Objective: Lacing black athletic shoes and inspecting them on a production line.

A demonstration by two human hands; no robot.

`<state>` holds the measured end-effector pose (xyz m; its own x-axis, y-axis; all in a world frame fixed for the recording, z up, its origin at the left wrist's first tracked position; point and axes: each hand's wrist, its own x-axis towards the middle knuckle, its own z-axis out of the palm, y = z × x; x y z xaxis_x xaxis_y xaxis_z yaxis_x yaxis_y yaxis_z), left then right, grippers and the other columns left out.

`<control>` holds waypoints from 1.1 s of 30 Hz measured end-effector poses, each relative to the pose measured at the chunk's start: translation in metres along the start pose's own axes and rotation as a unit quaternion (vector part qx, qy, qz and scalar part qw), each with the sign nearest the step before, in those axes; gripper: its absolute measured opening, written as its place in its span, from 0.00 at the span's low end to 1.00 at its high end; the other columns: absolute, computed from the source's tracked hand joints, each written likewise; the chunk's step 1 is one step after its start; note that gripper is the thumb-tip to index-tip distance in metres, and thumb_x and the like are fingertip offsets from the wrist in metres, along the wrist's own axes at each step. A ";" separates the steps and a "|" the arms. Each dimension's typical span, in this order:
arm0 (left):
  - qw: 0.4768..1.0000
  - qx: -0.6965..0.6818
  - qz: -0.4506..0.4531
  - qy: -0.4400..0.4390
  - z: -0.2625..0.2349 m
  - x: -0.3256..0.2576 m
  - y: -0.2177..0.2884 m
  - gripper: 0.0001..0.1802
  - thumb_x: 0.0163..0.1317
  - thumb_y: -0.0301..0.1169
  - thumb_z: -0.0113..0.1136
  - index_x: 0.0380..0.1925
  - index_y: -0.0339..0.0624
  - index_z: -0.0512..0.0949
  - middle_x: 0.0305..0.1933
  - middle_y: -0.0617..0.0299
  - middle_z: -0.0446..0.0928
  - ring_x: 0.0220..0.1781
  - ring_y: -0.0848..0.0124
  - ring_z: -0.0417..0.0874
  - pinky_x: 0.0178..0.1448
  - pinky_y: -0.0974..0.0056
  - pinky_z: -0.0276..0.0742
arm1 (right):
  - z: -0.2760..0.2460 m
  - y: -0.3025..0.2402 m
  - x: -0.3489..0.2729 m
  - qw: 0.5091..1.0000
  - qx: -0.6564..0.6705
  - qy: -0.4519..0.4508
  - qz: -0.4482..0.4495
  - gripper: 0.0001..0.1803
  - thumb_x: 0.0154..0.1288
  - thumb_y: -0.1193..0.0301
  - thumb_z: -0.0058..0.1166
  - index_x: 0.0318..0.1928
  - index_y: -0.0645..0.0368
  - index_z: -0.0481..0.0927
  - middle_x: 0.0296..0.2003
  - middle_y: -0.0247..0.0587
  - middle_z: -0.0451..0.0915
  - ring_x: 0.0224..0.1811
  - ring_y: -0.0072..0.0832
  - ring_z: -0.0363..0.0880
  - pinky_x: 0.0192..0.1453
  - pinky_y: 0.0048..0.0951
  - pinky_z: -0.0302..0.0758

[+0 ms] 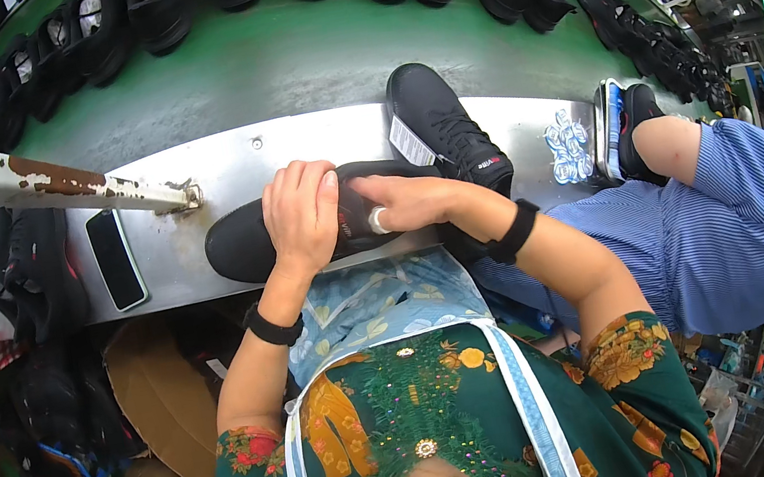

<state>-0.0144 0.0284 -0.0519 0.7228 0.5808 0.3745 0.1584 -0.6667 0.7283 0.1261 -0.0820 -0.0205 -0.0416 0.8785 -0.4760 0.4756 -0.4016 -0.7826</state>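
We see both bare hands on a black fabric shoe with a dark sole (237, 246), which lies along the near edge of a shiny bare-metal bench (324, 132), its rounded toe toward our left. Our left hand (302, 213) lies across the shoe's upper, fingers together and reaching to its far side; we cannot tell how firmly it grips. Our right hand (406, 202) is curled narrowly around the edge of the shoe's opening, holding it, its fingers partly hidden. Black bands circle both wrists.

Just beyond the right hand, a second black lace-up shoe with a white label on its side (431, 109) stands on the bench, toe pointing away from us. To our left lies a dark-screened phone with a pale rim (115, 261), near a white metal post with chipped, rusty paint (54, 182). Behind the bench, a row of black shoes (163, 17) lines a green belt (273, 70). On our right sits a person in blue-striped clothing (711, 214), beside small blue-and-white bundles (569, 147)
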 end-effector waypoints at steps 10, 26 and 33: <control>1.000 0.015 -0.008 0.003 -0.006 -0.004 0.000 0.12 0.61 0.34 0.45 0.27 0.43 0.76 0.26 0.60 0.75 0.31 0.60 0.75 0.40 0.59 0.63 | 0.032 -0.020 -0.016 0.944 -0.219 0.239 -0.062 0.15 0.50 0.79 0.48 0.42 0.67 0.71 0.36 0.55 0.74 0.40 0.50 0.73 0.46 0.44 0.72; 0.991 -0.036 0.092 0.089 -0.019 0.031 -0.009 0.12 0.63 0.30 0.44 0.29 0.36 0.76 0.28 0.53 0.74 0.33 0.61 0.75 0.40 0.61 0.69 | 0.026 -0.006 -0.037 0.966 -0.127 0.214 0.073 0.29 0.51 0.70 0.55 0.55 0.67 0.67 0.33 0.61 0.78 0.39 0.53 0.78 0.42 0.43 0.74; 0.998 0.016 0.011 -0.059 -0.067 -0.066 0.044 0.17 0.49 0.29 0.62 0.42 0.40 0.77 0.27 0.57 0.68 0.29 0.64 0.70 0.34 0.63 0.67 | -0.027 -0.069 -0.053 0.959 -0.250 0.126 -0.033 0.18 0.58 0.62 0.57 0.40 0.65 0.74 0.28 0.60 0.78 0.36 0.54 0.78 0.39 0.41 0.75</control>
<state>-0.1007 -0.0084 -0.0059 0.8004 0.5083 0.3180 0.1618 -0.6938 0.7018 0.1192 -0.0938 0.0697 0.0969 0.9579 -0.2704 0.8438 -0.2231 -0.4880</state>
